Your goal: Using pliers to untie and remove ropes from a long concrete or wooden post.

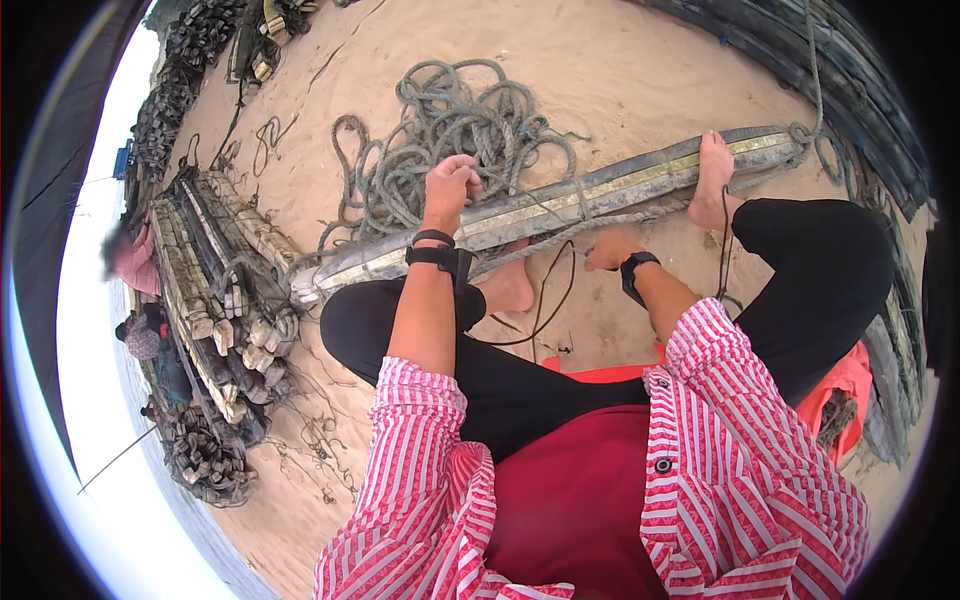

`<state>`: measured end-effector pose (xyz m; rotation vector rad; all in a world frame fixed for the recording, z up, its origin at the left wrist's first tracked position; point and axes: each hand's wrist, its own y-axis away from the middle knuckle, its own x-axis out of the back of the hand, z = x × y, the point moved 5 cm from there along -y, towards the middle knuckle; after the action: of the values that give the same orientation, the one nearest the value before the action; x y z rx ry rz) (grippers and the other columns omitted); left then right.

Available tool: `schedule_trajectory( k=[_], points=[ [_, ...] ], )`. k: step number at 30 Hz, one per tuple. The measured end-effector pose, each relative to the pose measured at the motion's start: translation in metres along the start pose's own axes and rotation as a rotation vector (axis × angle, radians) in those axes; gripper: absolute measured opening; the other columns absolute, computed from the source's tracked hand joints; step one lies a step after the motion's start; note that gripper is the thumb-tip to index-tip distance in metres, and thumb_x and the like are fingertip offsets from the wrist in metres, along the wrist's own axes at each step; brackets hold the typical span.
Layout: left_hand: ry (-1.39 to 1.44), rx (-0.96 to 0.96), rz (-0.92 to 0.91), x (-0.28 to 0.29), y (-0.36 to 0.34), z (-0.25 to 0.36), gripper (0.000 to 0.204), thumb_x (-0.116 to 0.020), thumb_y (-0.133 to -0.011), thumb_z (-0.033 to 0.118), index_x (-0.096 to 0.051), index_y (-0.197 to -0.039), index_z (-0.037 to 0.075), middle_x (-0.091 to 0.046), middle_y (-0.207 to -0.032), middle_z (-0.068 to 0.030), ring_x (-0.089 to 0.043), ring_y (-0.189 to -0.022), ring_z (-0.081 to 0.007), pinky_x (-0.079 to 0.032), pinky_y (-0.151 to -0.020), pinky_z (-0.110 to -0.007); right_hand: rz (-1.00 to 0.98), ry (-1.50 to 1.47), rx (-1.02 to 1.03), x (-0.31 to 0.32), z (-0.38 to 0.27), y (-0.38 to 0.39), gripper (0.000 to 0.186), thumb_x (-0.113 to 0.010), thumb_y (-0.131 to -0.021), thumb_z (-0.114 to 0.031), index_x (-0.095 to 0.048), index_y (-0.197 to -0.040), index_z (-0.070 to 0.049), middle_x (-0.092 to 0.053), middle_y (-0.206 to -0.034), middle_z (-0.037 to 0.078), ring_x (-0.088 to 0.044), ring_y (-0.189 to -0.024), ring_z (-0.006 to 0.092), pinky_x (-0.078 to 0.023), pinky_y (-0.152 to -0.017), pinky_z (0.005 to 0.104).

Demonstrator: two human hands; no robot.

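My left hand [452, 186] is raised above a long bundle of pale, weathered strips [640, 185] with its fingers curled; whether they hold anything is unclear. Behind it lies a tangled heap of grey-green rope [450, 115]. My right hand [612, 249] is low, just on my side of the bundle, fingers closed around something small that I cannot make out, beside a thin black cord [540, 326]. A thick twisted rope [660, 210] runs along the bundle's near side. My bare right foot [712, 175] rests against the bundle; my left foot [510, 285] is on the sand.
Stacked bundles [205, 280] lie at left, with a person in pink [138, 262] and another person [145, 340] beyond. More dark bundles [780, 60] lie at upper right, and orange material [840, 390] is by my right leg. A dark canopy edge [50, 200] borders the left.
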<state>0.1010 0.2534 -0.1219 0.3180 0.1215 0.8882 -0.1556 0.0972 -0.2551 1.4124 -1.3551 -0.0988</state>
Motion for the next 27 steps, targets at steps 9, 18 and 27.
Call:
schedule_trajectory(
  k=[9,18,27],
  points=[
    [-1.073,0.056,-0.257,-0.014,0.016,-0.104,0.036,-0.068,-0.083,0.026,-0.069,-0.114,0.007,-0.071,-0.103,-0.0108,-0.065,-0.097,-0.0266,-0.048,-0.088,-0.039,0.047,-0.489,0.276,-0.041,-0.044,0.008,0.039,-0.073,-0.063,-0.028,-0.068,-0.094,-0.004,-0.068,-0.085,0.019,-0.063,-0.079,0.0346,-0.050,-0.072,0.0412],
    [-1.032,0.496,-0.716,-0.030,0.034,-0.140,0.044,-0.078,-0.071,0.021,-0.071,-0.109,0.001,-0.071,-0.098,-0.0105,-0.065,-0.089,-0.0235,-0.052,-0.079,-0.038,-0.207,-0.321,0.211,-0.034,-0.023,0.010,0.046,-0.075,-0.065,-0.022,-0.068,-0.107,-0.007,-0.067,-0.084,0.008,-0.061,-0.075,0.0243,-0.048,-0.067,0.0355],
    [-0.845,0.554,-0.786,-0.028,0.025,-0.165,0.029,-0.076,-0.072,0.012,-0.072,-0.098,-0.001,-0.070,-0.084,-0.0073,-0.061,-0.072,-0.0176,-0.048,-0.064,-0.033,-0.442,-0.784,0.005,-0.030,-0.029,0.040,0.018,-0.074,-0.072,-0.024,-0.065,-0.084,-0.015,-0.057,-0.070,-0.001,-0.050,-0.057,0.0115,-0.036,-0.044,0.0305]
  ],
)
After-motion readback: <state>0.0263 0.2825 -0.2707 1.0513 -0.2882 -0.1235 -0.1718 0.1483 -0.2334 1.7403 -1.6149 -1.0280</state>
